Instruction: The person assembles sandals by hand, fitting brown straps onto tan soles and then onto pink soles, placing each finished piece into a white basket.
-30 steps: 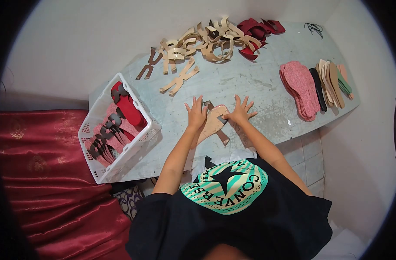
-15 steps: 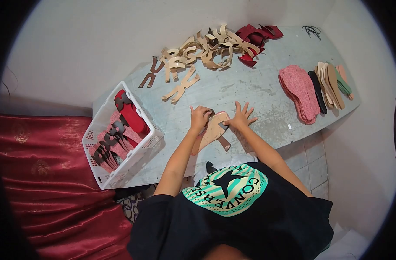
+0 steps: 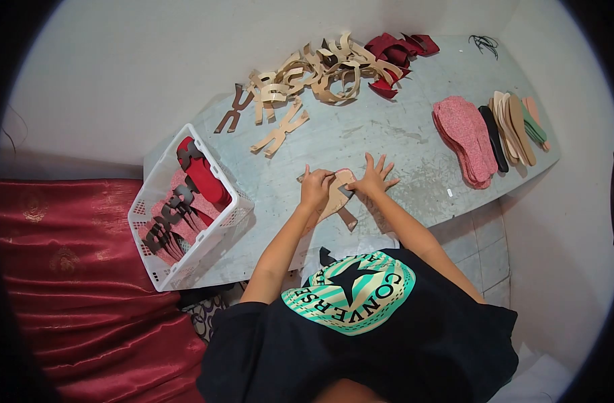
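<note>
One tan sole-shaped piece [image 3: 336, 197] lies on the table [image 3: 387, 151], between the left hand [image 3: 316, 189] and the right hand [image 3: 372, 182]; left fingertips make a narrow pinch at its far edge, perhaps on a strap, while right thumb touches the dark patch [image 3: 346, 191], other fingers spread wide

The left hand [image 3: 316, 189] hides part of the tan sole [image 3: 336, 200].

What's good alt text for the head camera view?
A person's left hand and right hand touch a tan sole and brown strap on a table, with a white basket of strapped footwear at left and stacked pink soles at right.
</note>
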A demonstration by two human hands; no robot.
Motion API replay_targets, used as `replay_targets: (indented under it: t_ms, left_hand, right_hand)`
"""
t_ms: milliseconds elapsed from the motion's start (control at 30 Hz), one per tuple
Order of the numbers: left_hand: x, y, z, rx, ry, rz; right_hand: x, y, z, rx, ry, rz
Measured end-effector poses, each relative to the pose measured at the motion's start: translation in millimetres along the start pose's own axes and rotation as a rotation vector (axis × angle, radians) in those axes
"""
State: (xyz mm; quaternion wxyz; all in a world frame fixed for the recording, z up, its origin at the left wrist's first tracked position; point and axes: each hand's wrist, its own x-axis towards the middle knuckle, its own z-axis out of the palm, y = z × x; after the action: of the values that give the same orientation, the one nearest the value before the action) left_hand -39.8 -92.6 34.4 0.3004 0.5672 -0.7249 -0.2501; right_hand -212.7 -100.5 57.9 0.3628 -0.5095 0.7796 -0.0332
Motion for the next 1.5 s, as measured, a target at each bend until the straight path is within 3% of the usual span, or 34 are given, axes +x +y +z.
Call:
replay_targets:
  t_ms: [567,1033,1500]
  left_hand:
    - [-18.3,16.7,6.3,0.073,0.016,0.141]
    - [-17.2,4.7,8.3,0.306,-0.135,0.329]
    - [-23.5,-3.1,16.8,0.359,-0.057,0.425]
  right_hand:
    - [0.4,-0.2,-0.2,-0.010,0.015,0.021]
    - [0.7,1.4,0.1,0.013,0.017,0.011]
    - [0.2,0.2,-0.5,0.014,0.006,0.025]
